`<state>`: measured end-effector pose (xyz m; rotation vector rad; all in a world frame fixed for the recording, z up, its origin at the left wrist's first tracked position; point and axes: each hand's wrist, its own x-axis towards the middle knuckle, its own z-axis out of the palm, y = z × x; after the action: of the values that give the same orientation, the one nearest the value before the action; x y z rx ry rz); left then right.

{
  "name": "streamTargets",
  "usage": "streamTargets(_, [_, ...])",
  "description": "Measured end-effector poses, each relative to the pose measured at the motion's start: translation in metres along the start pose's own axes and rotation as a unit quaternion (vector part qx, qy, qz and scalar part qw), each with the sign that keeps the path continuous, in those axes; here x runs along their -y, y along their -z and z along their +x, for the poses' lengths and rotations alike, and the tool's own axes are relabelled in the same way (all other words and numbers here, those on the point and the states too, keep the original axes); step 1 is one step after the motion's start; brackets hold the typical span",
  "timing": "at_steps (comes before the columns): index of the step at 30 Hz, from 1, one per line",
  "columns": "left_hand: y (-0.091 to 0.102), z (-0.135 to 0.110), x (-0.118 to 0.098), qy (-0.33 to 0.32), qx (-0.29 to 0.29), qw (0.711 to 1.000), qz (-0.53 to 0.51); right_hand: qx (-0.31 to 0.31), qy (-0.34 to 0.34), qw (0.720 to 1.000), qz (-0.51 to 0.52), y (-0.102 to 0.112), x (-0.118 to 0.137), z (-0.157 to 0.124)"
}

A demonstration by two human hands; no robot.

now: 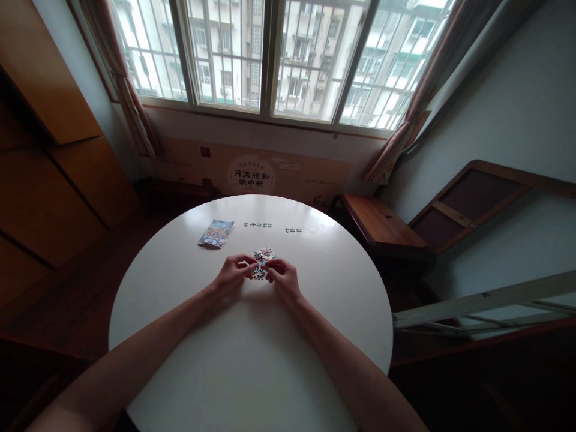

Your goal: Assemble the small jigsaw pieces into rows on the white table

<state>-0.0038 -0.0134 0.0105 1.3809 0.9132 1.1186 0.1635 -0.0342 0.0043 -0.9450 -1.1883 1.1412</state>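
White puzzle pieces (264, 254) lay heaped at the frame's centre on the bench (243, 366). Left hand (233, 272) and right hand (283, 276) met over the heap, each grip's thumb and fingertips drawn close; whether either clamped a piece, I could not tell. Bare forearms (173, 327) slanted inward from the lower corners, palms turned toward each other.

Puzzle pcs (264, 254), details too sm.

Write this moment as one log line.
left hand: at jigsaw pile | right hand: same pile | beyond: two jigsaw rows | left: printed packet | table: round, white
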Motion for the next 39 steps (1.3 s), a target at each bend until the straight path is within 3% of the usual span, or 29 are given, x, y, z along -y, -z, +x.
streamTargets(17, [0.002,0.002,0.001,-0.005,0.014,1.0,0.01,-0.009,0.005,0.999,-0.045,0.002,-0.002,-0.001])
streamTargets(30, [0.001,0.001,0.004,0.007,0.034,0.999,0.023,0.021,0.032,0.993,-0.115,0.011,-0.002,0.005])
streamTargets(39, [-0.002,0.0,0.0,0.005,0.017,1.0,0.024,0.013,0.04,0.989,-0.143,0.01,0.001,0.002])
